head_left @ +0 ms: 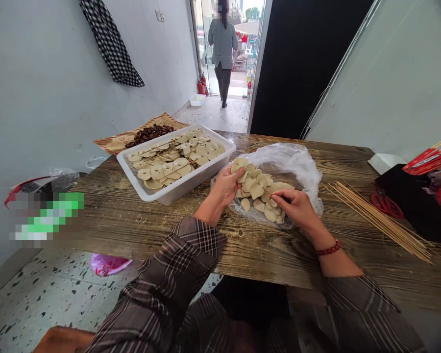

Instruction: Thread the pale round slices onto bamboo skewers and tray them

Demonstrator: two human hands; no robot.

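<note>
My left hand (225, 185) is closed round pale, round, thin slices (256, 182) that look threaded in a row on a skewer. Pinched between the fingers of my right hand (297, 205) is the near end of that thin bamboo skewer (268, 190). Both hands are over an opened clear plastic bag (297, 162), where more loose slices (272, 212) lie. Left of the bag, a white plastic tub (176, 189) contains many skewers of the same slices (169, 170). A bundle of bare bamboo skewers (385, 223) rests on the table to the right of my right hand.
Dark brown pieces (150, 134) lie on brown paper (110, 143) behind the tub. Red-handled scissors (386, 203) and a black container (400, 184) stand at the right of the wooden table (191, 235). Someone (222, 44) is in the doorway beyond.
</note>
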